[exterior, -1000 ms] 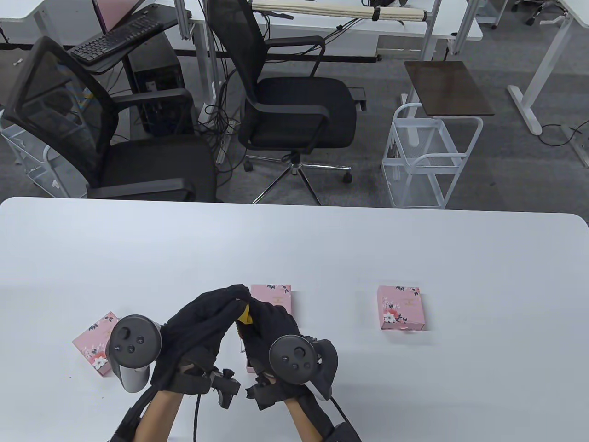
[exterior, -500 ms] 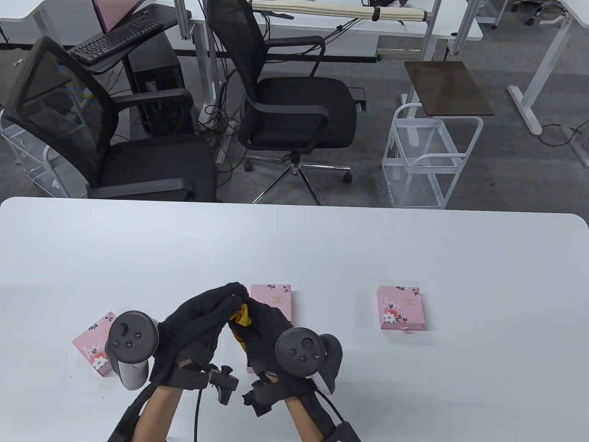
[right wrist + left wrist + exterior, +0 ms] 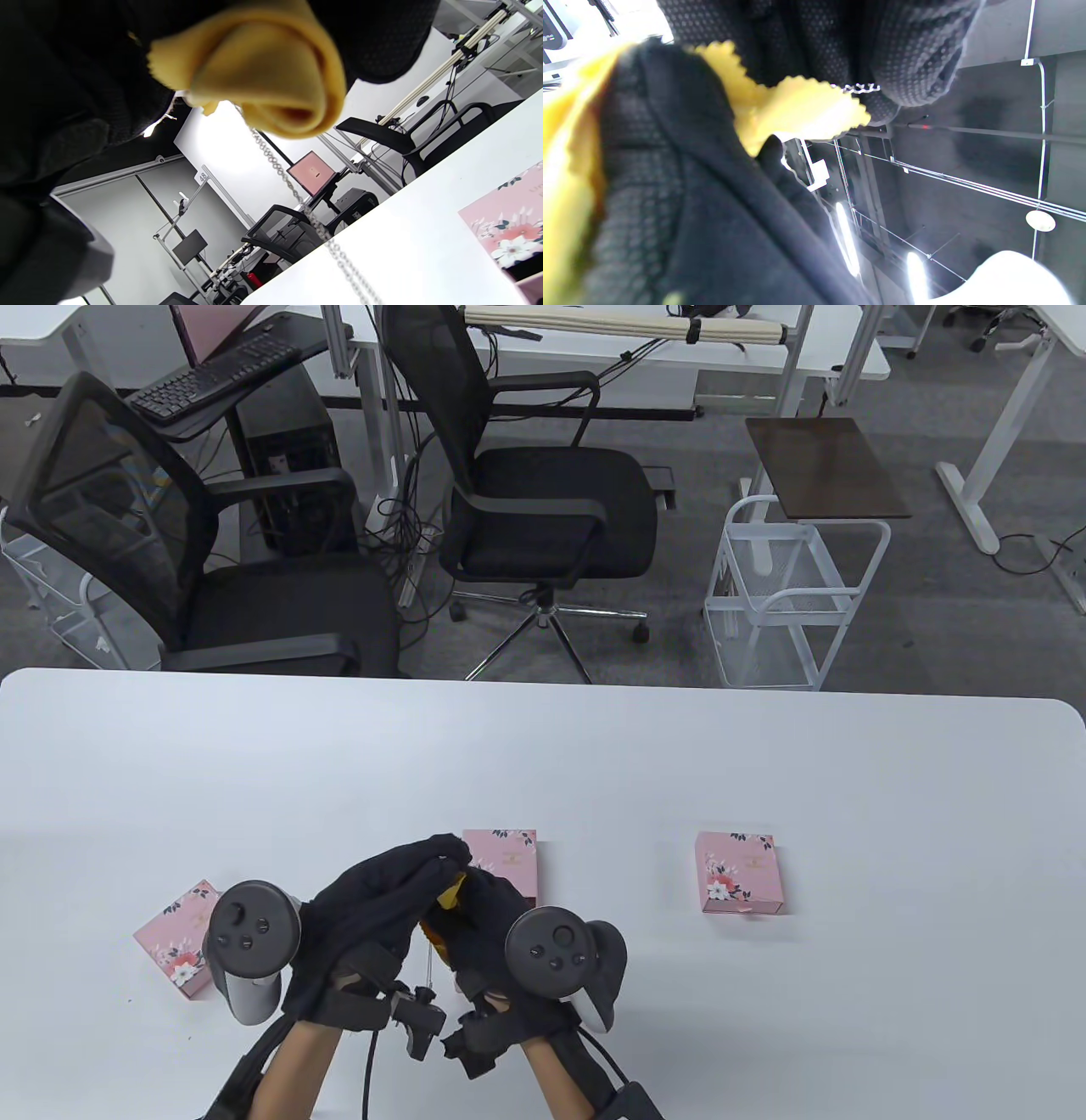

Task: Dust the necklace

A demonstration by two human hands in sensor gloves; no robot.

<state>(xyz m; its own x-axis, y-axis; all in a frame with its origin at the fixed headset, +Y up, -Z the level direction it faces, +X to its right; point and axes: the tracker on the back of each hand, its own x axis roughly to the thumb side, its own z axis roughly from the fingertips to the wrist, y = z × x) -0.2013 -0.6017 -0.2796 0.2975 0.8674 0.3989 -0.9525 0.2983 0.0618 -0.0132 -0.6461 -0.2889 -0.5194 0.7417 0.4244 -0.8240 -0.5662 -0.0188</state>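
Chain (image 3: 305, 212) visible right wrist view; table view faint.

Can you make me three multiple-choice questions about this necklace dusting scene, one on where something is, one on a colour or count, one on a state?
1. Where is the cloth?
A. flat on the table
B. between the two gloved hands
C. on a chair

2. How many pink boxes are on the table?
A. one
B. three
C. five

3. How is the necklace chain?
A. hanging down from the cloth
C. coiled in a box
B. lying flat on the floor

Answers:
1 B: the table view shows it pinched between the left hand and right hand.
2 B: left box, middle box, right box.
3 A: the right wrist view shows it hanging down below the yellow fold.
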